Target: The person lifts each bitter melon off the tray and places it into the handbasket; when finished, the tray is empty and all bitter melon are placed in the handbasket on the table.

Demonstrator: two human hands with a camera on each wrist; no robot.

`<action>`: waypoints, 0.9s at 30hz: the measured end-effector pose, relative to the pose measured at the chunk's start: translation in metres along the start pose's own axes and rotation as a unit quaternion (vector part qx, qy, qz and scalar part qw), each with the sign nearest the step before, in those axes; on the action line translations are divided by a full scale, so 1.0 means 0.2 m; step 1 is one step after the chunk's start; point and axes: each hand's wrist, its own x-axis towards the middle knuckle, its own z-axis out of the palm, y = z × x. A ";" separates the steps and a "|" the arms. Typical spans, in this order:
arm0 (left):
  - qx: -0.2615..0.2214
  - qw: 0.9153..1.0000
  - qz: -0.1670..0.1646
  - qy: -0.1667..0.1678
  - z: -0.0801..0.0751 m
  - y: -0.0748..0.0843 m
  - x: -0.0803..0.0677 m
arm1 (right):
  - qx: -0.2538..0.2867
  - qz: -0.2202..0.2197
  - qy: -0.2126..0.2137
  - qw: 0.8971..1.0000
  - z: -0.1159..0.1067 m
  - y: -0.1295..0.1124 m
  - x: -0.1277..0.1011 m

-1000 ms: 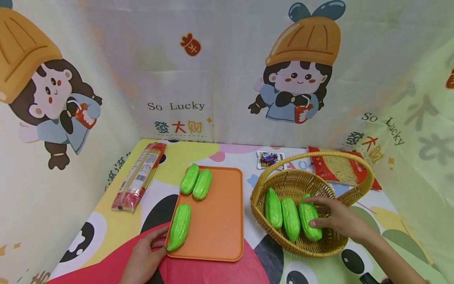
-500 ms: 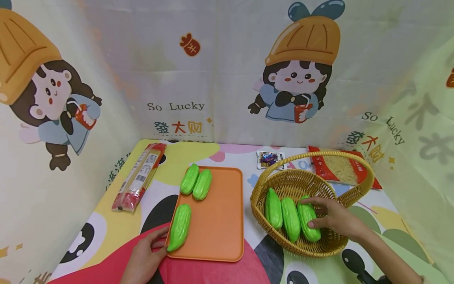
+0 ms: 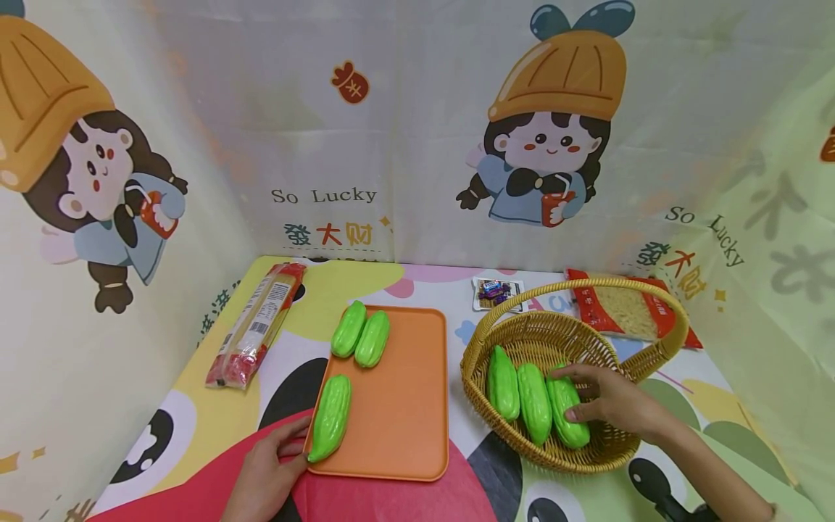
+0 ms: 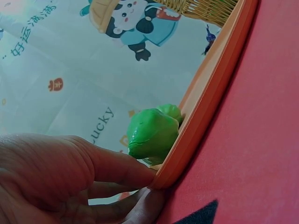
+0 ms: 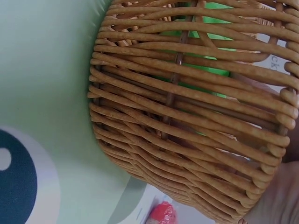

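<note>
- Here, the right hand [image 3: 613,406] reaches into the wicker basket [image 3: 522,333], fingers curled round the rightmost of three green gourds [image 3: 566,412].
- The left hand [image 3: 264,475] rests at the orange tray [image 3: 398,406] edge beside another gourd [image 3: 330,417], fingers apparently relaxed.

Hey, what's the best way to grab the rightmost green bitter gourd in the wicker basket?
Take the rightmost green bitter gourd across its thick middle, coming from above and the right, where the right hand already rests on it. A neighbouring gourd crowds its left side, and the woven wicker basket wall blocks a low approach.
</note>
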 end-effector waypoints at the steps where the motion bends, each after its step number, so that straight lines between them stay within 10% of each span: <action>1: 0.000 1.000 0.000 0.000 0.00 0.00 0.00 | 0.001 -0.004 -0.002 1.000 0.00 0.00 0.00; 18: 0.003 1.000 0.000 0.003 0.00 -0.01 0.00 | -0.031 -0.017 0.027 0.999 -0.01 -0.02 -0.01; 27: -0.002 1.000 -0.005 -0.001 0.00 0.00 0.00 | -0.108 -0.012 0.119 0.987 0.08 -0.30 -0.10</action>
